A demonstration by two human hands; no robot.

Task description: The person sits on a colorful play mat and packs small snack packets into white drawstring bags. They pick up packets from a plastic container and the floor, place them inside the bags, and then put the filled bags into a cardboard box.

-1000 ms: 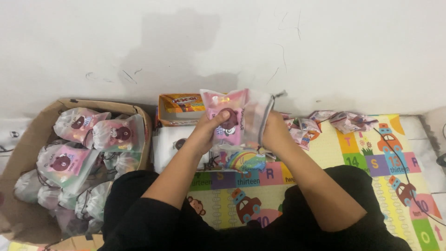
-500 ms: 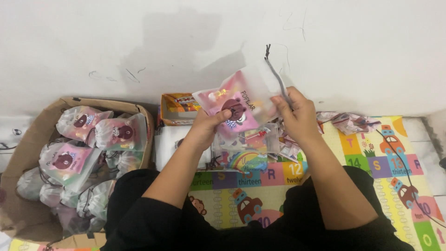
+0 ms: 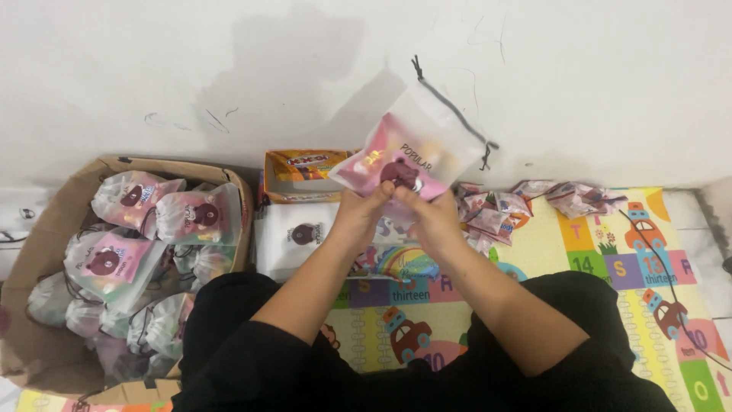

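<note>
Both hands are pinching one translucent drawstring pouch (image 3: 408, 156) by its lower edge, the left hand (image 3: 364, 210) and right hand (image 3: 427, 214) touching, fingers closed on it, and are holding it up above the far edge of the play mat (image 3: 610, 305), its grey cord (image 3: 457, 107) trailing up. A cardboard box (image 3: 46, 229) of filled pouches (image 3: 152, 221) is sitting off the mat's left edge, with loose wrapped snacks (image 3: 526, 206) lying at the far right corner

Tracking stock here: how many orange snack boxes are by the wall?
1: the orange snack box stands open against the wall, between the cardboard box and the held pouch. Others may be hidden.
</note>
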